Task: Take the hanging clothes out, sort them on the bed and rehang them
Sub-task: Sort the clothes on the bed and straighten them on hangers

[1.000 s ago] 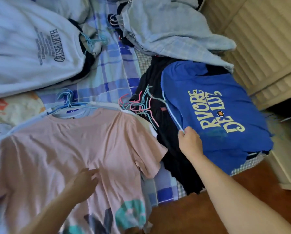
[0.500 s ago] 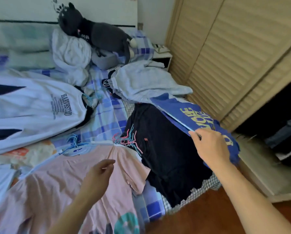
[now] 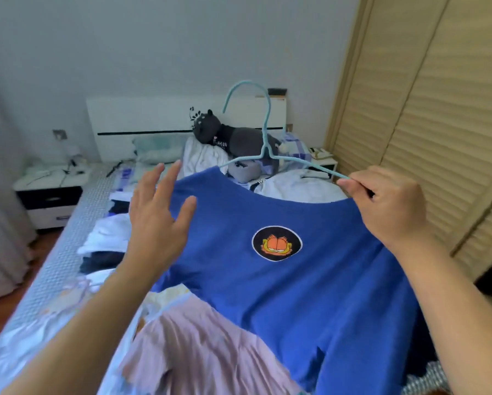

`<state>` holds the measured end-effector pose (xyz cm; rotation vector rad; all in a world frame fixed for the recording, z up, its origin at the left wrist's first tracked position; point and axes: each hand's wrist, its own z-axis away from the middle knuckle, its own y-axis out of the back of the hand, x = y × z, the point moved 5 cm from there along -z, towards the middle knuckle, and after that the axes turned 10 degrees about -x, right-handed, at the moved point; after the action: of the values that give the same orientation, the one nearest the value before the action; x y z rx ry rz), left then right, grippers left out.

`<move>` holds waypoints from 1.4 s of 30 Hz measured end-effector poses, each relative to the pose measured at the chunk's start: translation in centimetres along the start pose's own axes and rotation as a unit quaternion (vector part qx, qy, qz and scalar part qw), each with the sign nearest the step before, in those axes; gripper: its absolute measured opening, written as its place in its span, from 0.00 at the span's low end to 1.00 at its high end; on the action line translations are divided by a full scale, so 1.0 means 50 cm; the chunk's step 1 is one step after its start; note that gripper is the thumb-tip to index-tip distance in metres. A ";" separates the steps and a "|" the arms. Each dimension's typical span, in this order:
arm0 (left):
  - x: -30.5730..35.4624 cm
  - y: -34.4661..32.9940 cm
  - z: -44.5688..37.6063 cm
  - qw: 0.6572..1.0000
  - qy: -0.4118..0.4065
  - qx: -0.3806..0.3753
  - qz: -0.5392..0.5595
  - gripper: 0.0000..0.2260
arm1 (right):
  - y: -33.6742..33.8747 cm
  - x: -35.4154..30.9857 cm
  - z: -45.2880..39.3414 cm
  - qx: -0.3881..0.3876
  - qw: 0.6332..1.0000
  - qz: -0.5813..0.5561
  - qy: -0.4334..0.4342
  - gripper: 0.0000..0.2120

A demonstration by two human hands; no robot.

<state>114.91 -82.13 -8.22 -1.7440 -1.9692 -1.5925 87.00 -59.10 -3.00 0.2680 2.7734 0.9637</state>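
1. So, quick read of where things stand: the blue T-shirt point(image 3: 282, 280) is lifted up over the bed point(image 3: 48, 269), round cartoon-cat patch facing the camera, and it's on a light blue wire hanger point(image 3: 263, 138) whose hook pokes up above the collar.

2. The right hand point(image 3: 387, 206) has its fingers clenched round the hanger's right arm tip plus that shoulder of the shirt. That one grip looks like it's carrying the whole thing, so I'd keep it firm.

3. The left hand point(image 3: 156, 218) is spread and holding nothing, fingers released, sitting right at the shirt's left shoulder. Can't tell if it's actually touching the fabric.

4. My guess at the step: getting this shirt ready to rehang. The hanger's left arm is hidden under the cloth, so check it's properly inside the shoulder before moving on.

5. Best move for the free hand, I reckon: take the left shoulder, pull the collar so it's centred under the hook, and smooth the front down.

6. Lift by the hook only after both shoulders are seated, otherwise it'll probably slide off one side.

7. Below the shirt, a pink T-shirt point(image 3: 199, 349) lies on the bed. Don't drag the blue hem across it.

8. To the right of the shirt is the slatted wardrobe door point(image 3: 438, 109), presumably where it goes.
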 end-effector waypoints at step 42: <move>0.443 0.101 0.288 0.978 0.030 0.132 -0.160 0.10 | 0.302 0.008 0.100 -0.188 0.967 -0.175 -0.003 0.20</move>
<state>118.72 -57.62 2.19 -1.3206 -2.3956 -1.3561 89.41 -44.39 2.56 -0.2645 2.4417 1.3439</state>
